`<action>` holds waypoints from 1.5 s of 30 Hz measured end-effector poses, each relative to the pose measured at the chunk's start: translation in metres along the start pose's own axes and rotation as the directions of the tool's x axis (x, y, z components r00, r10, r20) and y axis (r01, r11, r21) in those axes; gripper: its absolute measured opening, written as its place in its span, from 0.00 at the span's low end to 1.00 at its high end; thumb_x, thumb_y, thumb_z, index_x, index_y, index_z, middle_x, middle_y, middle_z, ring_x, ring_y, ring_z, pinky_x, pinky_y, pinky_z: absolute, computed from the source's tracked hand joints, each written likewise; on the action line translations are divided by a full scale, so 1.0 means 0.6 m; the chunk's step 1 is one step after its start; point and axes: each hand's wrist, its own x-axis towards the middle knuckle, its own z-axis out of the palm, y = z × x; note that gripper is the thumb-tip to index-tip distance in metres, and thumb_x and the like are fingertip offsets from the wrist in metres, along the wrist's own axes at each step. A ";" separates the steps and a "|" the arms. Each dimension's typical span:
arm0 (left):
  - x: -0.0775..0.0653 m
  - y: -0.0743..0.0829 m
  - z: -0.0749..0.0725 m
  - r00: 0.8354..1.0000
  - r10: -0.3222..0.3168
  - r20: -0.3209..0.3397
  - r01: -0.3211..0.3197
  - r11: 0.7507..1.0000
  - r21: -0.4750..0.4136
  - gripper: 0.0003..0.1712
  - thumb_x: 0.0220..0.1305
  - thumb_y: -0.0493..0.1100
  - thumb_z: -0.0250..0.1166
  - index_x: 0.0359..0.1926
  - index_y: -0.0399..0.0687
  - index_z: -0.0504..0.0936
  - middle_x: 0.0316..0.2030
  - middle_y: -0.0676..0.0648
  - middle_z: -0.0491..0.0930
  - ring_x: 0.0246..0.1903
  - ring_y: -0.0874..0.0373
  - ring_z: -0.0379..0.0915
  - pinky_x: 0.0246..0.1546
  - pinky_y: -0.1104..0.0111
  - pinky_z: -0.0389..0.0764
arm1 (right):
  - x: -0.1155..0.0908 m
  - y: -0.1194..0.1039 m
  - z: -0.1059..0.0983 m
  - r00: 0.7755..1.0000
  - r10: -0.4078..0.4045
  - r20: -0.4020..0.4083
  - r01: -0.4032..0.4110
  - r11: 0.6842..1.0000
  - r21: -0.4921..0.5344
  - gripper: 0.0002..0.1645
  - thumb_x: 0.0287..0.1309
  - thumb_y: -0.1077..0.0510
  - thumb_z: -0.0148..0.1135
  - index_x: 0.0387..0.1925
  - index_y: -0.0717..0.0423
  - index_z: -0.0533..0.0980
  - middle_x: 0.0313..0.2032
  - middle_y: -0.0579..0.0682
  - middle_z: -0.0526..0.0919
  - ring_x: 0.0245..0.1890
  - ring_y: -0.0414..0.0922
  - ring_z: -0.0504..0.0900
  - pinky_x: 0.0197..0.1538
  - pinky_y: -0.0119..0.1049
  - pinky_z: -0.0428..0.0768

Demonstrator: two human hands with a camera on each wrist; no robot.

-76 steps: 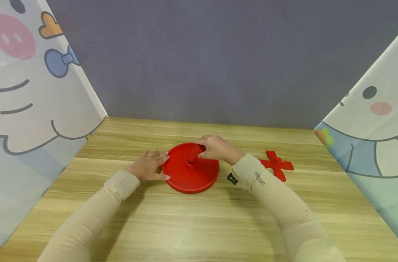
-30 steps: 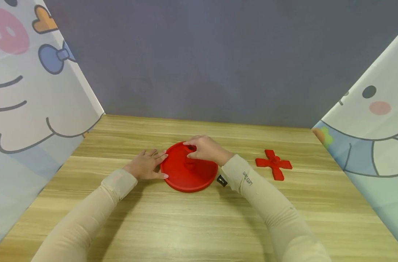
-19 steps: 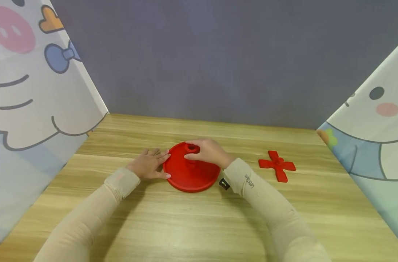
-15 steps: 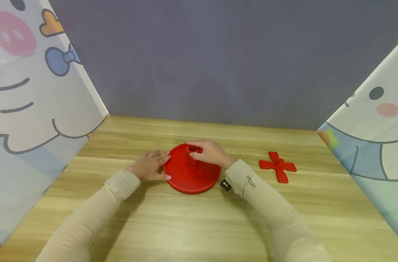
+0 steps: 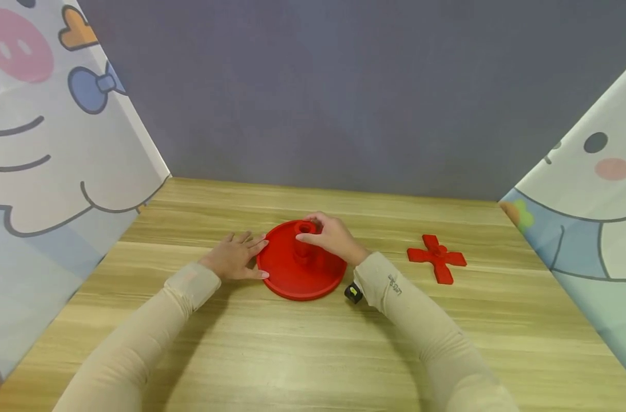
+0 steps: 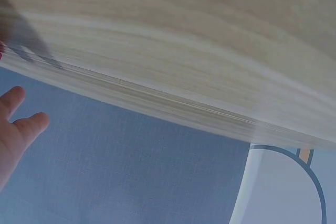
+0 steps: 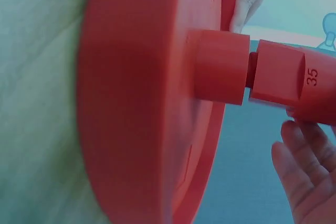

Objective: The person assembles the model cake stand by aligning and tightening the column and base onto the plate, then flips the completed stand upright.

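A red round disc (image 5: 279, 272) with a raised rim lies flat on the table. From its middle rises a short round socket (image 7: 220, 67). Above that stands a red hollow tube (image 5: 301, 249) marked "35", upright in the head view. In the right wrist view a narrower neck shows between tube and socket. My right hand (image 5: 337, 237) holds the tube near its top, thumb in front, fingers behind. With fingers spread, my left hand (image 5: 232, 258) rests on the disc's left rim; the left wrist view catches only some of its fingers (image 6: 32, 125).
A flat red cross-shaped piece (image 5: 438, 259) with a small central knob lies to the right on the wooden table (image 5: 282, 355). A small black device (image 5: 353, 292) is at my right wrist. A grey panel (image 5: 313, 97) stands behind, with cartoon-printed panels at both sides.
The tube leaned to the right 2.5 seconds ago and now stands upright over the socket. My right hand has shifted its hold around it. The left hand has stayed on the rim.
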 end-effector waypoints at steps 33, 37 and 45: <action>0.003 -0.002 0.000 1.000 -0.011 0.017 0.011 1.000 -0.013 0.53 0.58 0.75 0.52 0.72 0.43 0.59 0.72 0.43 0.55 0.68 0.35 0.50 0.64 0.38 0.51 | -0.002 0.021 0.013 0.995 0.082 0.062 -0.099 0.923 0.371 0.26 0.54 0.65 0.67 0.54 0.69 0.70 0.45 0.59 0.78 0.43 0.49 0.77 0.46 0.34 0.76; 0.002 -0.001 0.001 1.000 -0.012 0.013 0.013 1.000 -0.014 0.53 0.58 0.74 0.53 0.72 0.43 0.59 0.72 0.43 0.56 0.68 0.35 0.50 0.64 0.38 0.50 | -0.003 0.025 0.013 0.994 0.024 0.103 -0.060 0.930 0.362 0.38 0.52 0.66 0.67 0.63 0.69 0.64 0.54 0.62 0.75 0.51 0.54 0.75 0.55 0.40 0.75; 0.003 0.001 -0.002 1.000 -0.005 0.004 0.005 1.000 -0.014 0.51 0.59 0.73 0.54 0.72 0.43 0.59 0.71 0.43 0.56 0.68 0.35 0.51 0.64 0.38 0.51 | -0.006 0.032 0.008 0.973 -0.055 0.223 -0.033 0.927 0.374 0.44 0.49 0.73 0.62 0.69 0.65 0.58 0.57 0.62 0.75 0.55 0.54 0.74 0.58 0.42 0.73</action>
